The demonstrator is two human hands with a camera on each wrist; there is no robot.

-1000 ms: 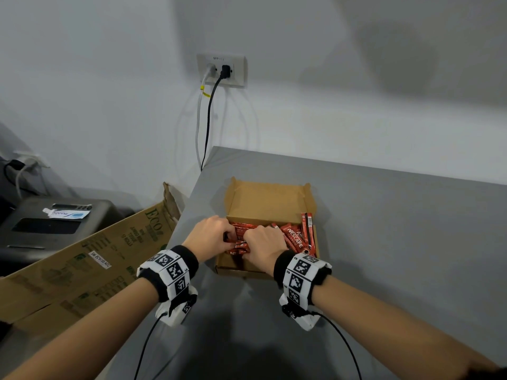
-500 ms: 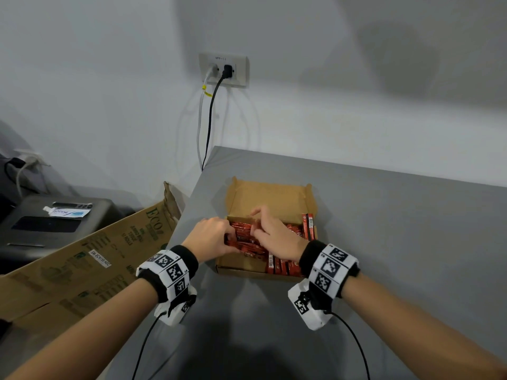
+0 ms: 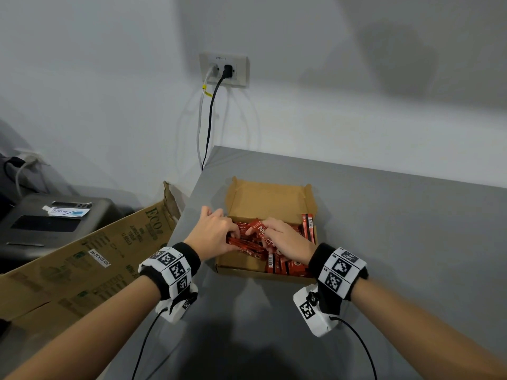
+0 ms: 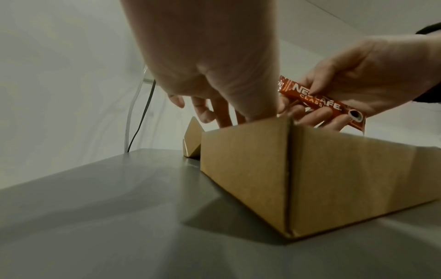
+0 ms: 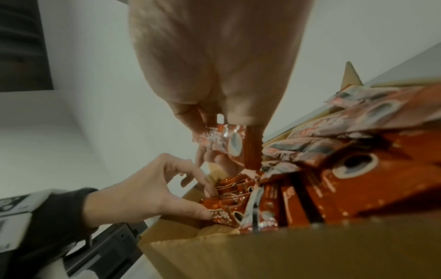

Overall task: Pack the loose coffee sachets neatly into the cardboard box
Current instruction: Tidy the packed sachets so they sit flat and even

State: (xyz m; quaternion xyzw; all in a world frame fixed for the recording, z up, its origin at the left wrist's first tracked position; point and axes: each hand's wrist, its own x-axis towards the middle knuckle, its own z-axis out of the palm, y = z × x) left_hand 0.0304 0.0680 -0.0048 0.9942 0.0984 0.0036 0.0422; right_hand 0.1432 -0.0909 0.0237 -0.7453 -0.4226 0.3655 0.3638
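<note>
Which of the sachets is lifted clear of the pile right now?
The sachet pinched in the right hand, label up, above the cardboard box. The others lie inside the box.

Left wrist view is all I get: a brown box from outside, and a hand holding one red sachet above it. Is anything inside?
Observer: Yes. The head view shows the cardboard box holding many red sachets, standing on edge along its right and near sides.
Operator: What's the nearer hand doing?
Observer: The left hand pinches a loose bundle in the box's left part, as seen from the right wrist.
Operator: Lid?
Observer: Open, with its flap lying back toward the wall.
</note>
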